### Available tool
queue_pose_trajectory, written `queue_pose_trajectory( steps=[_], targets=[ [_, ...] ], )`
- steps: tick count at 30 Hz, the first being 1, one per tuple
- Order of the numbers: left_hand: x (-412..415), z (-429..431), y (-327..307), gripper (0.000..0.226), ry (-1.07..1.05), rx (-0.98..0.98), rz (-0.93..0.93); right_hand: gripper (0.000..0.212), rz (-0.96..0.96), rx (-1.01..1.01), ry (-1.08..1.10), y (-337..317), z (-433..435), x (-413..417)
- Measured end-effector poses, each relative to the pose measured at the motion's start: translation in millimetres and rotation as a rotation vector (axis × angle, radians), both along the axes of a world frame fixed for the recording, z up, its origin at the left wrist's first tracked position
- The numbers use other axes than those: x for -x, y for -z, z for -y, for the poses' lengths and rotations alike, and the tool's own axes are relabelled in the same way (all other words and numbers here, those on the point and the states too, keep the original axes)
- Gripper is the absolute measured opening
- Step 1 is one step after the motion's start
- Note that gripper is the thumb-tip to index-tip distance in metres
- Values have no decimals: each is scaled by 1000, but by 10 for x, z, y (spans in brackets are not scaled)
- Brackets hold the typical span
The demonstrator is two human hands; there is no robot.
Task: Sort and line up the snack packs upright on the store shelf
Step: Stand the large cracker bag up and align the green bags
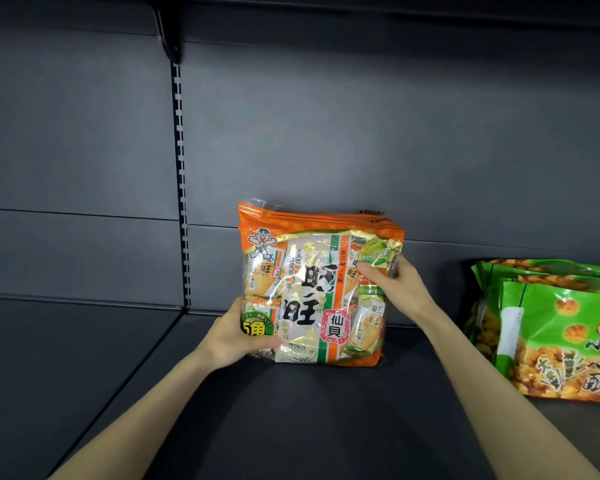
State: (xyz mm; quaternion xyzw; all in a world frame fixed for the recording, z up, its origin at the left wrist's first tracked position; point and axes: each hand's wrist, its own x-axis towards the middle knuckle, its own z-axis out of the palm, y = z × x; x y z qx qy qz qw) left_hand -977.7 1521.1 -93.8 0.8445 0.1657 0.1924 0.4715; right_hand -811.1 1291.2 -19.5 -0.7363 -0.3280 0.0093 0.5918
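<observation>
One dark grey back panel (pixel 361 133) fills most of the view, split by one slotted upright (pixel 180 168) with a single bracket (pixel 168 32) at its top. Below it runs the dark shelf deck (pixel 291 410). At the right, green snack packs (pixel 551 323) lie leaning in an overlapped stack, apparently three or four, though the frame edge cuts them off. They are well apart from the one orange rice cracker pack (pixel 312 289), which stands upright mid-shelf near the back panel, long axis vertical, sealed edge on top, printed front towards the camera. Two hands hold it: the left hand (pixel 232 337) grips its lower left corner, thumb across the front, and the right hand (pixel 395 285) pinches its upper right edge.
</observation>
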Motion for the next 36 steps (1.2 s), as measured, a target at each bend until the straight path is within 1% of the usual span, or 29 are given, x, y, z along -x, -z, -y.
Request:
queue_pose_trajectory(
  steps=[4,10,13,14,17,19,22,24,27,30,33,36],
  targets=[
    [48,5,-46,69,-28,-25,12,35,-17,35,5,3,-28,7],
    [84,66,-68,65,-88,-29,6,45,-15,86,33,-27,-36,55],
    [120,97,-68,64,-131,-80,-66,46,-4,160,50,-68,-9,90],
    [140,103,-66,63,-155,-129,-104,46,9,200,60,-85,10,106],
    [244,147,-107,57,-256,-371,-221,49,47,312,81,-132,117,151],
    [346,205,-154,51,-326,-503,-238,58,92,394,109,-158,227,187],
    [500,313,-238,34,-400,-714,-203,75,169,548,156,-196,418,214],
    [561,414,-327,28,-380,-792,-161,76,231,636,178,-262,559,222],
    [525,641,-552,25,-271,-861,-63,70,308,684,209,-429,770,240],
    [335,935,-814,36,-162,-917,30,64,384,718,256,-625,1006,237],
    [62,1265,-1042,47,-70,-957,100,53,467,723,299,-784,1286,146],
    [-241,1626,-1197,49,-21,-963,158,49,533,711,335,-899,1631,32]
  ],
)
